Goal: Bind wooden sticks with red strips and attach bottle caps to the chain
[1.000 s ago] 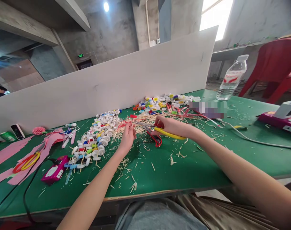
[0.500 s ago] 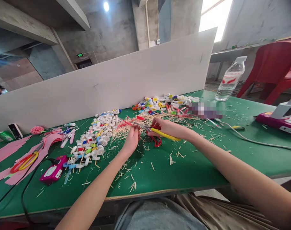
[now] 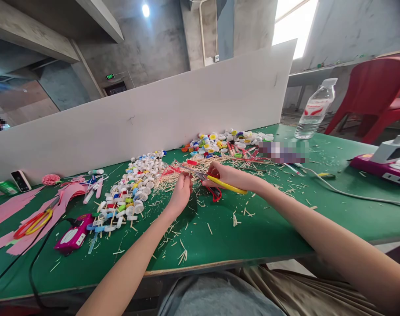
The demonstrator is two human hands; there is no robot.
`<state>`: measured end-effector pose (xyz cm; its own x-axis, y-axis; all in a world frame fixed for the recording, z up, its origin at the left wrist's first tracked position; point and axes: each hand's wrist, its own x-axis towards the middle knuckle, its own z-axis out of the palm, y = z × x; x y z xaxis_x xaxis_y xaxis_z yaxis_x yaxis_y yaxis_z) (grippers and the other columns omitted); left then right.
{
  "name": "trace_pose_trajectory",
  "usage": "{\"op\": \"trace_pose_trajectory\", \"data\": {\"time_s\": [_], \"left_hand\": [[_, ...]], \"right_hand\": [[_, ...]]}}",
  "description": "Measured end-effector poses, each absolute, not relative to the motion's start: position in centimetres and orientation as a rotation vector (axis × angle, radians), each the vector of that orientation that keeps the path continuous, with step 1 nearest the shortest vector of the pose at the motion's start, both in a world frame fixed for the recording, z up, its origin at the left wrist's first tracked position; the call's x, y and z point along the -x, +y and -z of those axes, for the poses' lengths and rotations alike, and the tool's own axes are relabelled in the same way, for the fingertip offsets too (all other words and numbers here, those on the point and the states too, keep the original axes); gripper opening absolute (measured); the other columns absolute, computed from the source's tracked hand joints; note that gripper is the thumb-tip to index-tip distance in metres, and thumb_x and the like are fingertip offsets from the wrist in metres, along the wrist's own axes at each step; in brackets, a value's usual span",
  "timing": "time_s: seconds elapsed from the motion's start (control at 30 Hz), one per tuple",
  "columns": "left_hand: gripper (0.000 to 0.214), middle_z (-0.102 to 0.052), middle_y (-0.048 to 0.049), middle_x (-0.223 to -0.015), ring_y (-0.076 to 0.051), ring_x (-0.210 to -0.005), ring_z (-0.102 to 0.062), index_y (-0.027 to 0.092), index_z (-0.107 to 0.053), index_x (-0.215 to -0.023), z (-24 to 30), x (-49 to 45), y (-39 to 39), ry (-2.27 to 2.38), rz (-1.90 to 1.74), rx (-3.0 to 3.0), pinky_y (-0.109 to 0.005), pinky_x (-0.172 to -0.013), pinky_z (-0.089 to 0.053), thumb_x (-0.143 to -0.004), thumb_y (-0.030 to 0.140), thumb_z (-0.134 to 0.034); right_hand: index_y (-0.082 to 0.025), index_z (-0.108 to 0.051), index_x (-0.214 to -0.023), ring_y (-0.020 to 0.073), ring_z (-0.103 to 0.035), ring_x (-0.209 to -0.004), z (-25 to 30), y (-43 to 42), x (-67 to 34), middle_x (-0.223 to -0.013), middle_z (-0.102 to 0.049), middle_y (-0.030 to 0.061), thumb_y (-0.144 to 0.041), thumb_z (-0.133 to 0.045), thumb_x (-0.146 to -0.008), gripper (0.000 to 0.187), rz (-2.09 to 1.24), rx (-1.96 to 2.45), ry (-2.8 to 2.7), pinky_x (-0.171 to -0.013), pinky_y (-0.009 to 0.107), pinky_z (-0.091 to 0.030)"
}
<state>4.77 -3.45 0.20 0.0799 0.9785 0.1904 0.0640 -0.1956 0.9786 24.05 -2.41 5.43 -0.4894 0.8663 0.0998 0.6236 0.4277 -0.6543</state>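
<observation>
My right hand (image 3: 228,174) is closed on scissors (image 3: 228,185) with one yellow and one red handle loop. Their blades reach left, just behind the fingertips of my left hand (image 3: 181,189). Those fingertips are pinched together; whatever small thing lies between them is too hidden to make out. Behind both hands spreads a heap of thin wooden sticks (image 3: 168,181), with red pieces among them. Left of my left hand lie many plastic bottle caps (image 3: 138,206), several with short sticks attached. A second pile of caps (image 3: 213,142) sits farther back.
A white board (image 3: 186,105) stands behind the piles. Leftward are pink paper strips (image 3: 71,191), a second pair of scissors (image 3: 38,223) and a purple power strip (image 3: 75,235). A water bottle (image 3: 316,109), a white cable (image 3: 344,193) and another power strip (image 3: 371,166) are at right.
Both hands stay nearly where they were, with the scissors still in my right hand. The view has shifted very slightly.
</observation>
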Motion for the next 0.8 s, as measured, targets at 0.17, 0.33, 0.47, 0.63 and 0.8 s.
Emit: {"op": "trace_pose_trajectory", "data": {"time_s": [0.17,0.33,0.47,0.63,0.8], "left_hand": [[0.029,-0.031,0.0045,-0.064,-0.009,-0.051,-0.031,0.021,-0.043,-0.09,0.1,-4.6,-3.2,1.076,-1.27,-1.473,-0.023,-0.048,-0.028,-0.092,0.049,-0.039],[0.029,-0.033,0.004,-0.065,-0.009,-0.051,-0.032,0.02,-0.045,-0.092,0.4,-4.4,-2.8,1.069,-1.269,-1.491,-0.022,-0.048,-0.029,-0.091,0.049,-0.039],[0.031,-0.038,0.0025,-0.065,-0.01,-0.052,-0.035,0.02,-0.049,-0.094,0.6,-4.0,-2.6,1.152,-1.256,-1.587,-0.023,-0.048,-0.031,-0.091,0.05,-0.04],[0.03,-0.044,0.0008,-0.066,-0.011,-0.053,-0.039,0.02,-0.051,-0.095,0.9,-3.5,-2.3,1.25,-1.232,-1.727,-0.024,-0.05,-0.034,-0.093,0.047,-0.037],[0.027,-0.049,-0.0012,-0.073,-0.013,-0.06,-0.045,0.021,-0.05,-0.099,1.0,-3.2,-2.5,1.283,-1.214,-1.852,-0.025,-0.057,-0.038,-0.096,0.04,-0.031]], "right_hand": [[-0.023,-0.045,-0.096,0.0166,-0.052,-0.066,-5.3,-2.4,-24.1,-0.082,-0.062,0.0031,-0.064,-0.062,-0.069,0.051,-0.772,1.277,-2.274,-0.057,0.031,-0.039],[-0.023,-0.044,-0.095,0.0166,-0.054,-0.067,-5.1,-2.1,-24.1,-0.085,-0.063,0.0037,-0.064,-0.063,-0.068,0.052,-0.757,1.266,-2.268,-0.057,0.03,-0.04],[-0.022,-0.044,-0.091,0.0167,-0.054,-0.064,-4.4,-1.7,-24.3,-0.081,-0.064,0.0038,-0.068,-0.061,-0.067,0.054,-0.664,1.343,-2.297,-0.054,0.029,-0.038],[-0.021,-0.049,-0.077,0.0154,-0.051,-0.055,-3.5,-1.1,-24.5,-0.073,-0.063,0.0052,-0.076,-0.052,-0.068,0.056,-0.461,1.451,-2.37,-0.049,0.028,-0.032],[-0.02,-0.052,-0.068,0.0123,-0.044,-0.049,-3.7,-1.8,-23.8,-0.062,-0.06,0.0043,-0.078,-0.04,-0.075,0.059,-0.365,1.391,-2.432,-0.049,0.027,-0.028]]}}
